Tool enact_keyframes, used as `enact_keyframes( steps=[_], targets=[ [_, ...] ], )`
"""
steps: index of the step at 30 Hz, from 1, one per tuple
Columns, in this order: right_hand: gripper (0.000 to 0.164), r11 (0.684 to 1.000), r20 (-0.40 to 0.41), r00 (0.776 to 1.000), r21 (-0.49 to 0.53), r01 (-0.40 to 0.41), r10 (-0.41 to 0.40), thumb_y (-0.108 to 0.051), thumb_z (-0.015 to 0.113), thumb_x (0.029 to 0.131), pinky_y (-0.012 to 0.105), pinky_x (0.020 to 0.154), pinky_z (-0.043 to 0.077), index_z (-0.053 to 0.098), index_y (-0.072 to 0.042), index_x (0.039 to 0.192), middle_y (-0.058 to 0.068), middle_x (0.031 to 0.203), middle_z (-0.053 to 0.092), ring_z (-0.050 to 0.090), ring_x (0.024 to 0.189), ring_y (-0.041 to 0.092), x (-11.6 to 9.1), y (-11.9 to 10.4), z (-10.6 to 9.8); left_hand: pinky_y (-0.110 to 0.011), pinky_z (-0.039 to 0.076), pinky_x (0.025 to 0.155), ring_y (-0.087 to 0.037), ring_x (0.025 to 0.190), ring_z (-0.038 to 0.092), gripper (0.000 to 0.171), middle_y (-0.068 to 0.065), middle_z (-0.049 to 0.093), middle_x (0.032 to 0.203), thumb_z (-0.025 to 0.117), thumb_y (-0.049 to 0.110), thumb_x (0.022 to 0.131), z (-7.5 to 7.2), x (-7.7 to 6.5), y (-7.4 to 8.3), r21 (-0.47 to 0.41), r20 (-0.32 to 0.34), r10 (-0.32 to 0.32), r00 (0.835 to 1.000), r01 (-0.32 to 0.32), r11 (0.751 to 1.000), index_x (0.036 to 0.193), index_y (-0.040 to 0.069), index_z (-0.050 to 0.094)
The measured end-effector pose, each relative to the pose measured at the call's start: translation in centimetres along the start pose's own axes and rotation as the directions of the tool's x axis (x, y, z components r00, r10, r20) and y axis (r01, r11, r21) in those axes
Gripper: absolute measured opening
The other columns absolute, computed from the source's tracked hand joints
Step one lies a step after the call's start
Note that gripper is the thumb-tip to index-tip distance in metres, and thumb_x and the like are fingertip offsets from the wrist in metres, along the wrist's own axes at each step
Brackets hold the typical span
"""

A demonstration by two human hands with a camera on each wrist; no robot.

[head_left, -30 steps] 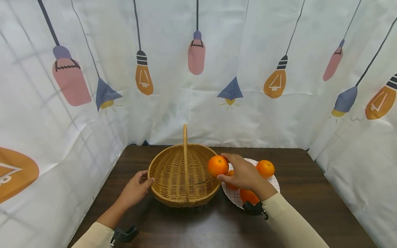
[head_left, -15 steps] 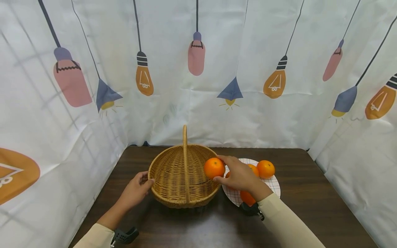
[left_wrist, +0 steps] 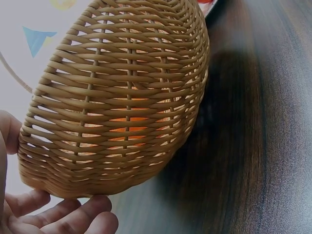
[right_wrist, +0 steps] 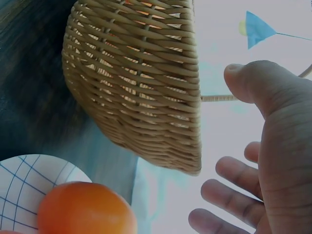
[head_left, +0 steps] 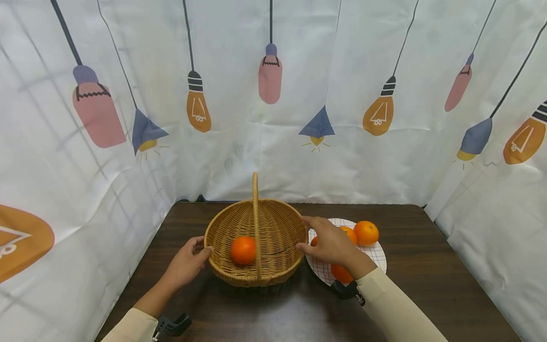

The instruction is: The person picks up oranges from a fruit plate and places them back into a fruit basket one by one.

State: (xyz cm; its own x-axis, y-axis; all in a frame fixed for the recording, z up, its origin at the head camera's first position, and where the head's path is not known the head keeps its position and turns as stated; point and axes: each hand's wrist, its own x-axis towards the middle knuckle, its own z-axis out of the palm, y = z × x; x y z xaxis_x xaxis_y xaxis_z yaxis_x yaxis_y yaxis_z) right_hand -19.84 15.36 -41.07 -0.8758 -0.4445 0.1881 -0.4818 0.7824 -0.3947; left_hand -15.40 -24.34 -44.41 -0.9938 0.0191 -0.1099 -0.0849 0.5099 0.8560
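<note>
The left grip [head_left: 188, 260] pinches the left edge of a wicker basket [head_left: 278, 232], thumb at the rim and fingers against the outer wall, a hold that probably serves to keep the vessel from sliding or tipping. The right grip [head_left: 329, 242] holds nothing: thumb and fingers stand apart just beside the opposite edge, clear of the weave in the right wrist view, a position that appears suited to short reaches between the two containers. Within the basket, a single orange [head_left: 243, 250] rests low in the bowl, left of the arched handle [head_left: 255, 209], presumably kept from rolling by the curved wall; its colour shows through the weave in the left wrist view. Right of the basket, partly covered by the right grip and forearm, a white plate [head_left: 378, 255] patterned with a grid bears further oranges [head_left: 366, 233]; four show at least in part, and the full count cannot be told. Both containers stand on a dark wood-grain counter [head_left: 427, 266], before a pale curtain [head_left: 273, 152] printed with lamps.
</note>
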Motion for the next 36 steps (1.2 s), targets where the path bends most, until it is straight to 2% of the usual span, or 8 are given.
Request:
enact_keyframes(
  steps=[5,12,20,23,36],
  targets=[
    [0.075,1.0,0.003,1.0,-0.007,-0.008,0.008,-0.052,0.075,0.089,0.051,0.092,0.054,0.051,-0.015,0.151,0.006,0.144,0.056,0.056,0.126,0.028,-0.4,0.2,0.0,-0.038,0.058,0.081,-0.034,0.118,0.06,0.063,-0.027,0.052,0.142,0.058,0.032,0.105,0.0,0.0,0.0,0.012,-0.001,0.002,1.0,-0.002,1.0,0.15,-0.007,0.036],
    [0.075,1.0,0.001,1.0,0.014,-0.007,0.007,-0.052,0.077,0.089,0.055,0.099,0.05,0.053,-0.013,0.149,0.003,0.144,0.057,0.053,0.132,0.031,-1.3,1.0,0.4,-0.044,0.058,0.085,-0.038,0.125,0.057,0.065,-0.028,0.05,0.143,0.057,0.034,0.106,0.2,-0.3,-0.3,-0.012,0.01,-0.003,1.0,0.003,1.0,0.151,-0.006,0.034],
    [0.076,0.998,-0.001,0.999,-0.011,-0.054,0.054,-0.055,0.076,0.088,0.054,0.104,0.047,0.052,-0.018,0.15,0.001,0.145,0.057,0.052,0.134,0.029,-2.1,2.0,0.3,-0.042,0.058,0.084,-0.038,0.125,0.056,0.066,-0.027,0.05,0.143,0.057,0.036,0.106,0.1,-0.1,-0.1,-0.018,0.004,0.003,1.0,-0.003,1.0,0.151,-0.006,0.035],
    [0.076,0.998,0.001,0.998,-0.002,-0.063,0.063,-0.053,0.077,0.088,0.054,0.106,0.045,0.052,-0.017,0.15,0.002,0.144,0.057,0.052,0.134,0.029,-2.5,2.3,0.1,-0.043,0.058,0.084,-0.037,0.124,0.057,0.065,-0.027,0.05,0.143,0.057,0.035,0.105,0.0,-0.2,0.0,-0.019,0.002,0.003,1.0,-0.003,1.0,0.151,-0.006,0.035],
    [0.075,0.996,-0.006,0.996,-0.022,-0.086,0.086,-0.047,0.08,0.087,0.052,0.101,0.05,0.052,-0.014,0.149,0.004,0.143,0.058,0.054,0.13,0.03,-3.8,3.5,-0.3,-0.042,0.058,0.083,-0.036,0.122,0.059,0.065,-0.026,0.051,0.142,0.058,0.036,0.105,0.0,-0.2,0.0,-0.012,0.0,0.002,1.0,-0.002,1.0,0.151,-0.005,0.036]
  ],
)
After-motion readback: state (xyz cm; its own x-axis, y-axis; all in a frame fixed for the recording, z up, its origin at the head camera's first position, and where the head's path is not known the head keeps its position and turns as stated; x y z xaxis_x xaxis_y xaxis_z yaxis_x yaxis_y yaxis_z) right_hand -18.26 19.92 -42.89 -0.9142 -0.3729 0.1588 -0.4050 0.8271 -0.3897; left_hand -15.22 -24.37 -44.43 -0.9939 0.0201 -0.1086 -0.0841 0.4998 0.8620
